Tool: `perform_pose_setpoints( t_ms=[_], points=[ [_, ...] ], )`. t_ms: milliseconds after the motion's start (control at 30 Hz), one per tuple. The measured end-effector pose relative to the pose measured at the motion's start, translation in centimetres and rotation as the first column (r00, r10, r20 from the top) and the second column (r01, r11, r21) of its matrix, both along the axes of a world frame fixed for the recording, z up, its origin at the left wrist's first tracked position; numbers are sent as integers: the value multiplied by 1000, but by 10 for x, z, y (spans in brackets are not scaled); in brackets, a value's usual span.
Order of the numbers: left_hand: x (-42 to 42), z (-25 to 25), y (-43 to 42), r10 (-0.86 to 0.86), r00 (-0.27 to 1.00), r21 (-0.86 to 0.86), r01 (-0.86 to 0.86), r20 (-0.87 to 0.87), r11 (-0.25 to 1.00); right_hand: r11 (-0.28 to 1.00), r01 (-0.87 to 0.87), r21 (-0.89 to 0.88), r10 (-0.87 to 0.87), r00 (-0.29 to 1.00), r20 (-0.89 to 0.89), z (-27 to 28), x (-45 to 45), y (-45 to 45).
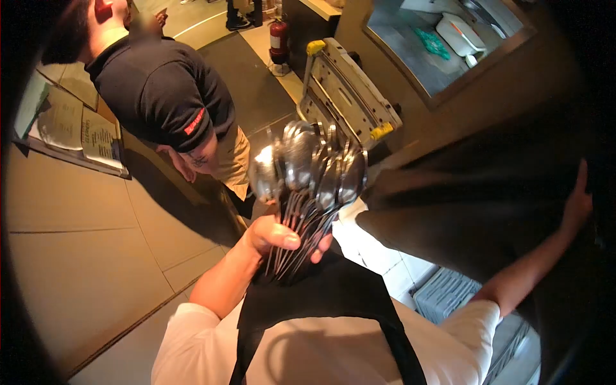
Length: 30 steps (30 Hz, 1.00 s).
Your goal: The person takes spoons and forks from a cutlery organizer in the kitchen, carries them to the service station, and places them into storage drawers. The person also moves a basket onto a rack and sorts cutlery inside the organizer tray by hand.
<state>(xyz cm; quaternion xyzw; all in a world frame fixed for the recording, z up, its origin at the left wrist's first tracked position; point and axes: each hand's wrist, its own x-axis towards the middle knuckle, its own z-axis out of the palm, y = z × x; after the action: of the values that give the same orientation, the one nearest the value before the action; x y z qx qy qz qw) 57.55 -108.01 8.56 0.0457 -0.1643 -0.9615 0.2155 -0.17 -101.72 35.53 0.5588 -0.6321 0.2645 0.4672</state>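
My left hand is closed around the handles of a bunch of metal spoons, held upright in front of my chest with the bowls at the top. Out to the far right, my right hand is raised with a finger stretched upward, against a large dark panel that looks like a door. Its other fingers are partly lost in the dark. A black apron covers my front below the spoons.
A person in a dark polo shirt stands close on the left. Ahead are a folded platform trolley and a fire extinguisher. Papers lie at the left; a grey crate sits low behind the panel. A window shows a counter.
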Motion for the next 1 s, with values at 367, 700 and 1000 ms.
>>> perform_pose_setpoints(
  t_ms=[367, 700, 1000],
  points=[
    [-51, 11, -157, 90, 977, -65, -104, -192, 992, 858, 485, -167, -504, 858, -100, -12, -17, 64],
    [-101, -34, -323, 63, 945, -139, -113, -321, 984, 675, 655, -339, -722, 682, -119, -79, 48, 11],
    [-134, -65, -343, -173, 943, -67, 161, -284, 985, 454, 825, -335, -818, 536, 211, -106, 79, -28]
  ],
)
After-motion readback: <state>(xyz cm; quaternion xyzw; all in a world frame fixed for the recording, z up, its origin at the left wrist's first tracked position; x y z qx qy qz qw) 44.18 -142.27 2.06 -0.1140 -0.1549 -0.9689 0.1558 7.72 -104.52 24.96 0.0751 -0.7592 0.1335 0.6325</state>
